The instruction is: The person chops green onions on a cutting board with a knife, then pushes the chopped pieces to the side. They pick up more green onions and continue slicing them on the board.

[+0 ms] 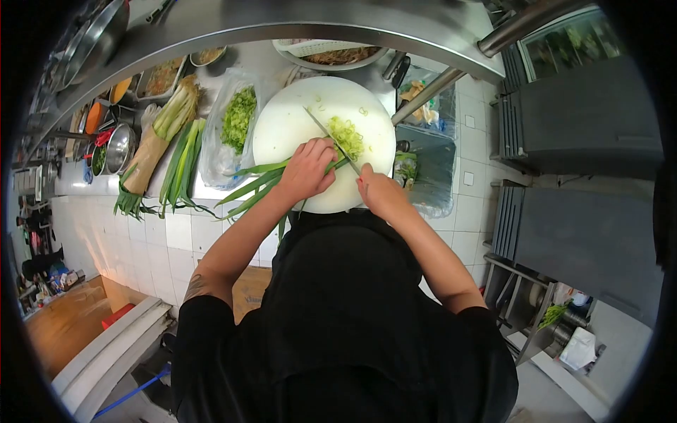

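Note:
On a round white cutting board (282, 120), my left hand (309, 168) presses down on a leek (257, 189), fingers closed around it. The leek's long green leaves trail out to the left, past the board's near edge. My right hand (382, 192) grips a knife (323, 128) by its handle, which the hand hides. The blade points away to the upper left and lies just beside my left fingers. Sliced leek rings (345, 137) are heaped along the blade's right side, with a few loose pieces farther back on the board.
Left of the board lie a plastic bag (215, 158) with chopped greens (240, 118), whole leeks (185, 158) and a paper-wrapped bundle (151, 148). A bowl with a white basket (317, 48) stands behind. A lined bin (434, 169) is at right; a steel shelf (282, 28) spans above.

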The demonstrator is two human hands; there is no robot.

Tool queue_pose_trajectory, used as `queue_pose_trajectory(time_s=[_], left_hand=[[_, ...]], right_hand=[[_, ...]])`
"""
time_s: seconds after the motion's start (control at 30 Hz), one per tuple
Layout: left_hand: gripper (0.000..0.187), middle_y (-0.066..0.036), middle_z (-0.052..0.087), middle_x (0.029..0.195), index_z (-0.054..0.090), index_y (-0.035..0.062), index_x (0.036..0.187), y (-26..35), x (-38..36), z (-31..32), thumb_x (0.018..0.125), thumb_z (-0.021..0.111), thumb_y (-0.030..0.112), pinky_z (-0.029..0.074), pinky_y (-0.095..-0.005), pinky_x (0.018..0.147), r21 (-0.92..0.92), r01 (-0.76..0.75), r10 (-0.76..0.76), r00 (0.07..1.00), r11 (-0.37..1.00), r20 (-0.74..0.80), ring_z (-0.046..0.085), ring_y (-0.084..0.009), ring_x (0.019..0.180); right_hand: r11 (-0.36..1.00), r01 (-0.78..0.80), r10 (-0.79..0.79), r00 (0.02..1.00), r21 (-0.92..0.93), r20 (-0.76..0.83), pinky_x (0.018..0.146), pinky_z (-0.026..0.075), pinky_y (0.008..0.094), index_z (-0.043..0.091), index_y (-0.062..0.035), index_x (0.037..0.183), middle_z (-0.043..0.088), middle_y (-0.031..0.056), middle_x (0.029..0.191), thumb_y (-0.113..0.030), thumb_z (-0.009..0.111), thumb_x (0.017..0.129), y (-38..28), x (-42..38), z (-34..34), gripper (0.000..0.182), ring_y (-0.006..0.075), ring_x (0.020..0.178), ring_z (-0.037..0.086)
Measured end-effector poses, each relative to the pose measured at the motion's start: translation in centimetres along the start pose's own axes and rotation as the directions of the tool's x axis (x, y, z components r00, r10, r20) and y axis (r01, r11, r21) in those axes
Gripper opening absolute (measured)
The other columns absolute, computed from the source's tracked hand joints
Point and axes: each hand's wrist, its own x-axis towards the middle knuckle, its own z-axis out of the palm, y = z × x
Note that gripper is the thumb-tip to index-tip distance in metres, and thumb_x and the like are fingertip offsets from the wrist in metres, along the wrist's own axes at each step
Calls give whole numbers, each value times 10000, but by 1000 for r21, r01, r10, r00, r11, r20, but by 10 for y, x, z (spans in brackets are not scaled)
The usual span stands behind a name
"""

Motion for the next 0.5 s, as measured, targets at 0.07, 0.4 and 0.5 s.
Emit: queue_pose_trajectory(time_s=[0.07,0.4,0.5], left_hand=[[362,-146,575,1226,569,78,1109,0,-1,0,782,721,101,477,-453,956,-13,13,-13,1000,1000,-7,575,-363,1147],[342,-141,574,1212,582,84,1093,0,-3,2,788,736,106,489,-452,951,-11,35,-35,999,999,0,577,-359,1139],[316,-139,575,1214,594,86,1079,-1,-9,3,804,747,112,494,-449,949,-33,39,-41,998,999,-38,581,-354,1142]], right_hand=[[1000,12,-12,1000,-4,-3,725,545,589,505,1,1079,730,242,822,-252,548,1065,3,4,-2,257,470,805,722],[996,-61,63,998,71,-14,747,557,578,519,-17,1088,726,246,822,-284,589,1052,2,6,8,279,483,818,718],[997,-40,42,999,59,-34,746,562,573,515,-23,1090,723,247,827,-299,590,1053,6,21,9,288,483,809,715]])
